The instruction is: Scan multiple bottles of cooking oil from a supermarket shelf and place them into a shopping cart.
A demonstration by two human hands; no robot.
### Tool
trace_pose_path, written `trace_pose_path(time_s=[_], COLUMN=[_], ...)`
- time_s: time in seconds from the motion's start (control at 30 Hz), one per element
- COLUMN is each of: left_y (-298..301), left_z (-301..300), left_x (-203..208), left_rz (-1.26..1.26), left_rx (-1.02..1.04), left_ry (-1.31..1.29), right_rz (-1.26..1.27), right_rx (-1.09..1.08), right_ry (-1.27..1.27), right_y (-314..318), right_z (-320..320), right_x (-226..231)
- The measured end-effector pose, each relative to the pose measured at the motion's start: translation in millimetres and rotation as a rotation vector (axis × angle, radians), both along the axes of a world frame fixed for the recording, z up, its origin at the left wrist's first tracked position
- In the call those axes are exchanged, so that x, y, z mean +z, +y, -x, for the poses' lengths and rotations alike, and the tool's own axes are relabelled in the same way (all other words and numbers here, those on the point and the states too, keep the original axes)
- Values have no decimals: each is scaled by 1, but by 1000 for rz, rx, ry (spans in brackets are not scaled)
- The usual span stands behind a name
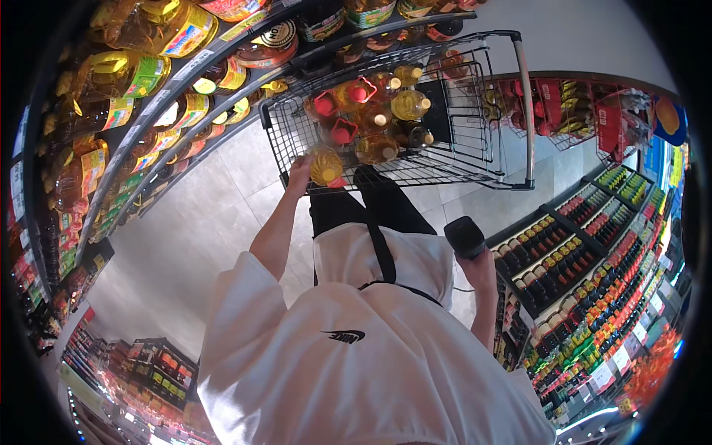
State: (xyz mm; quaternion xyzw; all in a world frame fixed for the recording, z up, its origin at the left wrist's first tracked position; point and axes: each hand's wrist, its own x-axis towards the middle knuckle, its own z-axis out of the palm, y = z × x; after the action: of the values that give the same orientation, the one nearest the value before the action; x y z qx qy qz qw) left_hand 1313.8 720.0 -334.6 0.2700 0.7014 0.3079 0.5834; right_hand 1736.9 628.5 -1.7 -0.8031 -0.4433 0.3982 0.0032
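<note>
My left hand [299, 176] grips a clear bottle of yellow oil [326, 165] at the near left corner of a wire shopping cart [475, 159]. Its round end faces up toward me. Inside the cart, several more oil bottles [410, 105] stand or lean close together, some with red caps and handles [344, 131]. A darker bottle [420, 138] sits at the right of this group. Off to the right of my body, my right hand [478, 268] is closed around a black rounded handheld device [464, 236], whose exact kind I cannot make out.
Shelves of large oil bottles [152, 76] curve along the left and far side, close to the cart. On the right stands a tiered rack of dark sauce bottles [545, 245]. Red hanging packets [545, 104] line the far right wall. Grey tiles [215, 189] cover the floor.
</note>
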Motion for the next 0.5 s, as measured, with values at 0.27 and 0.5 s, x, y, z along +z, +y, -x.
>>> trace_pose_path(time_s=[0.27, 0.5], left_y=[-2, 5], left_z=[19, -6], left_x=[57, 66], left_rz=[87, 63], left_rx=[179, 112], left_ry=[-381, -395], right_rz=[14, 59], right_rx=[-55, -54], right_ry=[81, 142], right_y=[15, 30], right_z=[2, 18], right_x=[-6, -4])
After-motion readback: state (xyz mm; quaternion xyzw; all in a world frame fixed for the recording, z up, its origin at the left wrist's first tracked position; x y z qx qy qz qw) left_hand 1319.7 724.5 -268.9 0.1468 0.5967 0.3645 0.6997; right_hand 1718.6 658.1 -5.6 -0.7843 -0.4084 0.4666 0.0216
